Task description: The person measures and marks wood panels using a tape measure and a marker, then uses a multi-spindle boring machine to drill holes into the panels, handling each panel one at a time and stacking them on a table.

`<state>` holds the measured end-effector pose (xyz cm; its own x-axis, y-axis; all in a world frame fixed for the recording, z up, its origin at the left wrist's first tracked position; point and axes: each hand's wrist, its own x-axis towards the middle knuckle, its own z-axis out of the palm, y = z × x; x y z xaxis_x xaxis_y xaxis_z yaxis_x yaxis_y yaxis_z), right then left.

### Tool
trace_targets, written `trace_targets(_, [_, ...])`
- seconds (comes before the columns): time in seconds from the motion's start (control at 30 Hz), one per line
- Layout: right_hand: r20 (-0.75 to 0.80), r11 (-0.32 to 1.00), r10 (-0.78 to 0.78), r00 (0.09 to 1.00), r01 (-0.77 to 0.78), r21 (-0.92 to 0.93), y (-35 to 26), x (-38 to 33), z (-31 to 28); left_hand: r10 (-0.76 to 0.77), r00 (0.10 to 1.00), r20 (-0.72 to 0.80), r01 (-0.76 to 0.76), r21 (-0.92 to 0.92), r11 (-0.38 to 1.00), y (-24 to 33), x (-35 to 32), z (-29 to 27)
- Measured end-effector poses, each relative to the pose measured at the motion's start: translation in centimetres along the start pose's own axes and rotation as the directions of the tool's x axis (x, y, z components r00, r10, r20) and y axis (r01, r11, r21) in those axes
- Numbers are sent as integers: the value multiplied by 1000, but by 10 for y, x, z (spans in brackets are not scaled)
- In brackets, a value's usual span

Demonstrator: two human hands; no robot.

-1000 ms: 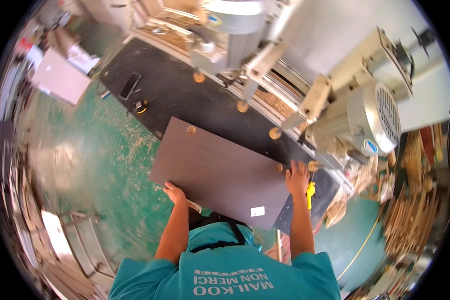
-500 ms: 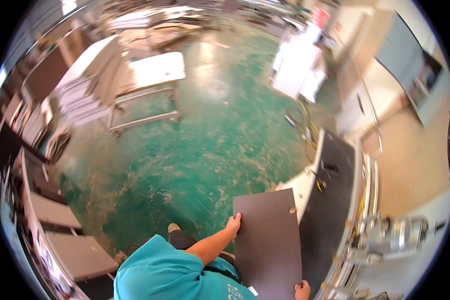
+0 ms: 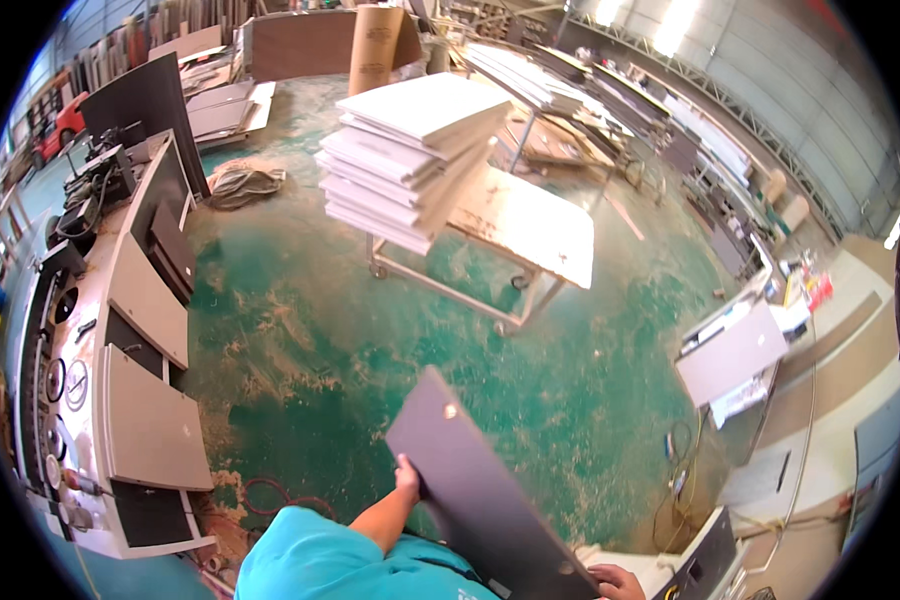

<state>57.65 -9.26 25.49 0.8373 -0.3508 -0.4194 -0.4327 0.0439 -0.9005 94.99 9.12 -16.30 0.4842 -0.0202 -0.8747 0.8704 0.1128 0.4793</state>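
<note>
Two hands (image 3: pixel 407 482) (image 3: pixel 620 582) clamp one dark panel (image 3: pixel 485 475), well apart from one wheeled cart (image 3: pixel 545 235).

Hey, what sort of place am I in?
Probably a woodworking or furniture-panel workshop: a stack of white boards sits on a wheeled cart, you hold a dark flat panel, and what looks like sawdust streaks the green floor.

- Panel (image 3: pixel 482 482) between left hand (image 3: pixel 407 480) and right hand (image 3: pixel 620 582)
- Boards (image 3: pixel 390 165) on cart's (image 3: pixel 545 235) left part, ahead of panel
- Workbench (image 3: pixel 88 300) left of cart
- Tube (image 3: pixel 372 50) behind boards
- Cables (image 3: pixel 679 455) on floor (image 3: pixel 300 375), right of panel
</note>
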Motion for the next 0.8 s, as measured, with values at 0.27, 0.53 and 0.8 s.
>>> trace_targets(0.27, [-56, 968, -1, 998, -13, -250, 65, 298, -3, 191, 972, 138, -55, -655, 754, 138, 143, -46])
trace_targets(0.53, [645, 910, -117, 755, 342, -235, -156, 624, 91, 263, 901, -346, -422, -841, 340, 218, 208, -146])
trace_targets(0.8, [968, 606, -239, -82, 766, 215, -339, 754, 319, 19, 835, -550, -546, -833, -93, 301, 220, -104])
